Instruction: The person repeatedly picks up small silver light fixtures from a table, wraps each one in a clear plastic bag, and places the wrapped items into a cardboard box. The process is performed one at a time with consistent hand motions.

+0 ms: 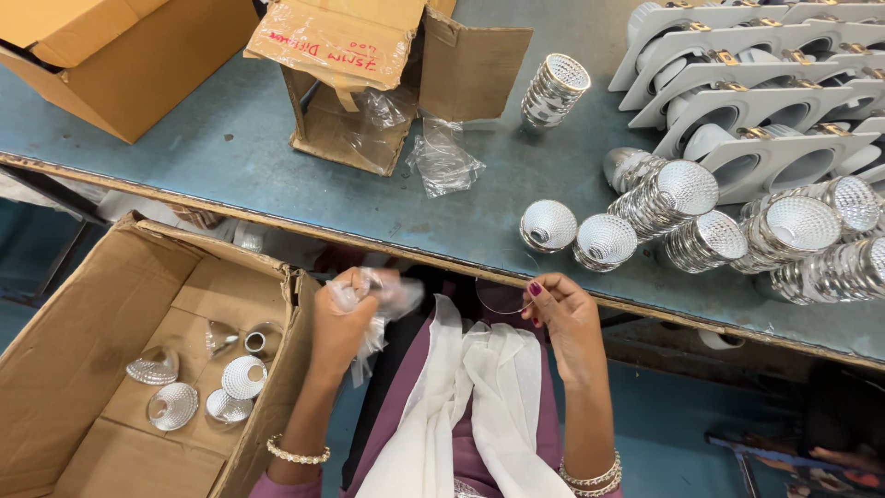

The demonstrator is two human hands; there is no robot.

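Note:
My left hand is closed on a crumpled clear plastic wrapper, held just below the table's front edge. My right hand pinches a thin clear round disc by its rim, level with the table edge. Just beyond the right hand, two single silver faceted reflector cups stand on the blue-grey table. A white scarf hangs down my front between both arms.
Stacks of silver reflectors lie at right, below rows of white square lamp housings. One stack stands by an open cardboard box with plastic bags. A big carton at lower left holds several loose reflectors.

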